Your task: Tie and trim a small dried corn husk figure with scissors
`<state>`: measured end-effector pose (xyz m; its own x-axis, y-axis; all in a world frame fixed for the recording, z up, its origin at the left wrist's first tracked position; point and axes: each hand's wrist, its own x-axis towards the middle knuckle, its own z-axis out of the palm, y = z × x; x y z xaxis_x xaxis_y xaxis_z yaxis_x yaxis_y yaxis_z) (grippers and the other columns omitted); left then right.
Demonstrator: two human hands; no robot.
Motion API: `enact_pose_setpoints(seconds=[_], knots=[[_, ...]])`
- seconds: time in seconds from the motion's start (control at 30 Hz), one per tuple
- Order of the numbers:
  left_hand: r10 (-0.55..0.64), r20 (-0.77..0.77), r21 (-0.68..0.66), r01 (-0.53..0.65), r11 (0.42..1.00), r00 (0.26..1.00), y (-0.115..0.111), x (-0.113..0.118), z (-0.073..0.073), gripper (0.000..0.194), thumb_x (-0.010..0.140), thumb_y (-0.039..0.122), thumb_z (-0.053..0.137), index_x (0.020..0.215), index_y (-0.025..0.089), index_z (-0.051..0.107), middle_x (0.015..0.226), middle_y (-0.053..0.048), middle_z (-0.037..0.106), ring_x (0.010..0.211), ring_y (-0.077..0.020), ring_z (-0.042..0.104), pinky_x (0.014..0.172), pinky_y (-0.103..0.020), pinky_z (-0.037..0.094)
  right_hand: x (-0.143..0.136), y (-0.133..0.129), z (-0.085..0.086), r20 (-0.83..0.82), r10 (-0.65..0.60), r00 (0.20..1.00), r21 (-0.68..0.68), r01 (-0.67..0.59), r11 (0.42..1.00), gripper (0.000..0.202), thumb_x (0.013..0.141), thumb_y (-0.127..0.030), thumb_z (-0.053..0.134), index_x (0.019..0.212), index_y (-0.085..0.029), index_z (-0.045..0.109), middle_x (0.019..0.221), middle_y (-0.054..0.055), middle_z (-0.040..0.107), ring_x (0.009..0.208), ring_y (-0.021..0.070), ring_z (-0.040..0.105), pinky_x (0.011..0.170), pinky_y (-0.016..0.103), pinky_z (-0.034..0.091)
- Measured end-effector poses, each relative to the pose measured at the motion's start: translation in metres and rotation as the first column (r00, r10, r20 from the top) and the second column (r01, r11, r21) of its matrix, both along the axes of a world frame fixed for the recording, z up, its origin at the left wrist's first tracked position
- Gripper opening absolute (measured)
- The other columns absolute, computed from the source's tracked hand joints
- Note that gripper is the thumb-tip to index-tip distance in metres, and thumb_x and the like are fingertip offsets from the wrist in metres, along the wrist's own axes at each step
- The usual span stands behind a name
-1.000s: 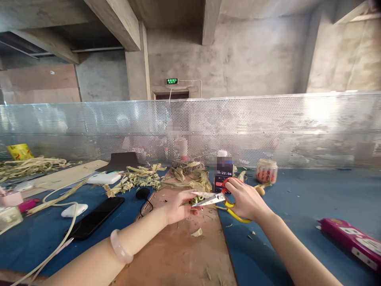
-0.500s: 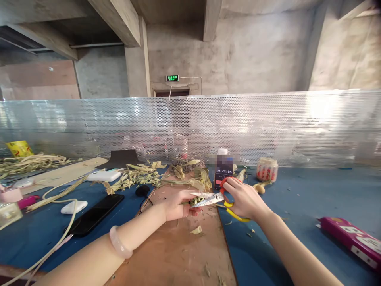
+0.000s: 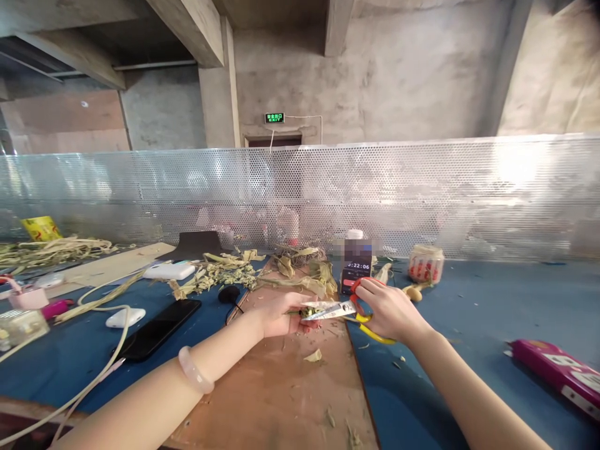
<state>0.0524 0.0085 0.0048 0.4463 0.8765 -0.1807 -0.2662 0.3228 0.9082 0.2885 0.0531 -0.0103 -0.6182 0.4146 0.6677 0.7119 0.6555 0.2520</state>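
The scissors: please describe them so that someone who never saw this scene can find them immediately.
Start at the brown board lying down the middle of the blue table. Above its far part the two hands meet; the right hand holds the scissors, blades pointing to the left hand. They alone have one red and one yellow handle loop.

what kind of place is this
Likely a workshop bench in a bare concrete building: a perforated metal screen backs the blue table, with an exit sign and dried leaves being trimmed with scissors.

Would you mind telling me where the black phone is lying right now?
In the head view, the black phone lies on the blue table, left of the left hand, between a white case and the brown board.
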Motion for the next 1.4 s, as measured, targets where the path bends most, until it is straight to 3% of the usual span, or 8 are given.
enact_pose_setpoints(seconds=[0.13, 0.37, 0.8, 0.9, 1.07, 1.4], knots=[[-0.057, -0.019, -0.024, 0.057, 0.998, 0.998, 0.006, -0.009, -0.001, 0.017, 0.076, 0.021, 0.057, 0.086, 0.008, 0.063, 0.079, -0.014, 0.064, 0.062, -0.017, 0.059, 0.059, -0.029, 0.045, -0.001, -0.001, 0.0, 0.007, -0.005, 1.0, 0.027, 0.005, 1.0, 0.009, 0.073, -0.017, 0.043, 0.076, -0.02, 0.051, 0.077, 0.003, 0.055, 0.07, 0.0142, 0.05, 0.053, 0.025, 0.029], [-0.128, -0.099, 0.025, 0.131, 0.991, 0.987, 0.01, -0.017, 0.0, 0.02, 0.076, 0.019, 0.057, 0.091, 0.008, 0.064, 0.071, -0.012, 0.065, 0.06, -0.018, 0.061, 0.059, -0.029, 0.045, -0.003, -0.001, -0.003, -0.003, 0.023, 1.0, 0.043, -0.022, 0.999, 0.008, 0.072, -0.016, 0.044, 0.074, -0.019, 0.051, 0.075, 0.003, 0.056, 0.068, 0.0138, 0.05, 0.052, 0.025, 0.028], [-0.012, -0.113, 0.074, 0.02, 0.997, 0.994, 0.002, -0.011, 0.0, 0.018, 0.08, 0.018, 0.048, 0.078, 0.014, 0.066, 0.062, -0.005, 0.065, 0.055, -0.0136, 0.06, 0.052, -0.024, 0.043, -0.004, 0.0, -0.004, -0.024, 0.048, 0.999, 0.089, -0.045, 0.995, 0.008, 0.075, -0.017, 0.044, 0.07, -0.019, 0.051, 0.071, 0.002, 0.056, 0.068, 0.0133, 0.052, 0.053, 0.025, 0.031], [-0.025, -0.104, 0.044, 0.029, 0.999, 0.994, 0.006, -0.013, 0.0, 0.018, 0.08, 0.018, 0.049, 0.078, 0.012, 0.066, 0.06, -0.008, 0.065, 0.053, -0.0158, 0.059, 0.05, -0.025, 0.043, -0.004, -0.001, -0.004, -0.023, 0.057, 0.998, 0.086, -0.055, 0.995, 0.01, 0.076, -0.018, 0.043, 0.07, -0.019, 0.051, 0.071, 0.002, 0.056, 0.068, 0.0131, 0.052, 0.053, 0.024, 0.03], [-0.064, -0.06, 0.008, 0.064, 0.998, 0.996, 0.012, -0.016, -0.001, 0.018, 0.079, 0.016, 0.051, 0.081, 0.006, 0.065, 0.062, -0.015, 0.065, 0.056, -0.0186, 0.061, 0.053, -0.027, 0.044, -0.006, -0.006, 0.0, -0.019, -0.002, 1.0, 0.012, 0.002, 1.0, 0.007, 0.072, -0.021, 0.045, 0.075, -0.019, 0.051, 0.077, 0.003, 0.057, 0.067, 0.0134, 0.051, 0.052, 0.025, 0.027], [-0.044, -0.114, 0.088, 0.054, 0.995, 0.992, 0.012, -0.012, -0.01, 0.026, 0.083, 0.02, 0.043, 0.083, 0.009, 0.067, 0.066, -0.007, 0.067, 0.06, -0.0126, 0.059, 0.056, -0.023, 0.042, -0.01, -0.01, 0.003, 0.014, -0.017, 1.0, -0.066, 0.018, 0.998, 0.006, 0.069, -0.02, 0.046, 0.075, -0.021, 0.048, 0.082, 0.003, 0.055, 0.075, 0.0154, 0.05, 0.059, 0.026, 0.031]])
